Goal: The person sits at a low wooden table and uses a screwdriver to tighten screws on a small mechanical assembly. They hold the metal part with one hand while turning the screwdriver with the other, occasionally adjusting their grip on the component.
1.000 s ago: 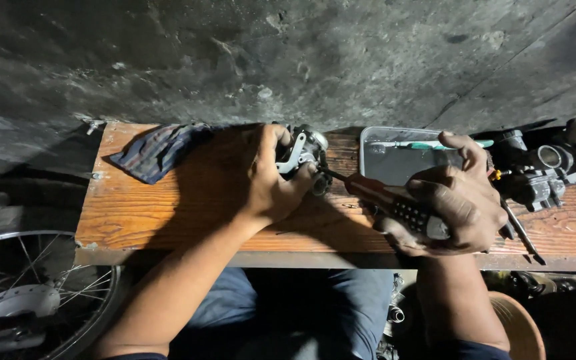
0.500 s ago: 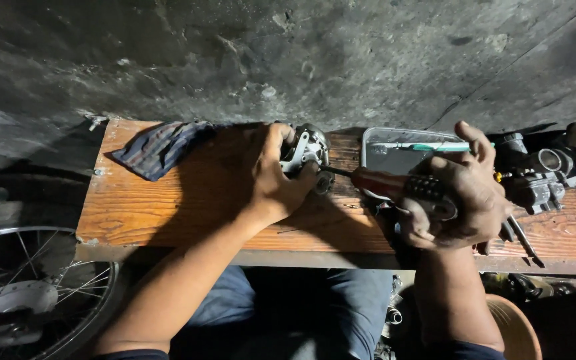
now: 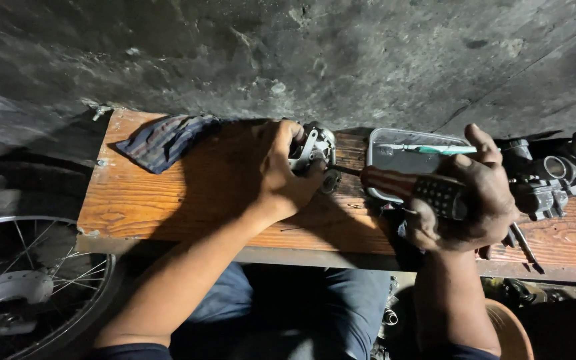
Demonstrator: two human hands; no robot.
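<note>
The left hand (image 3: pixel 285 177) clamped a small metal engine part (image 3: pixel 315 150) mid-counter (image 3: pixel 188 207) while the right hand (image 3: pixel 465 193) gripped a screwdriver (image 3: pixel 405 185); keeping the tip square probably prevented slipping.

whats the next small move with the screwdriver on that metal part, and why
Probably a small turn of the red-and-black-handled screwdriver while pressing in. Its tip already meets the small silver metal engine part, which the left hand pins on the wooden bench, and the right hand is wrapped round the handle.
</note>
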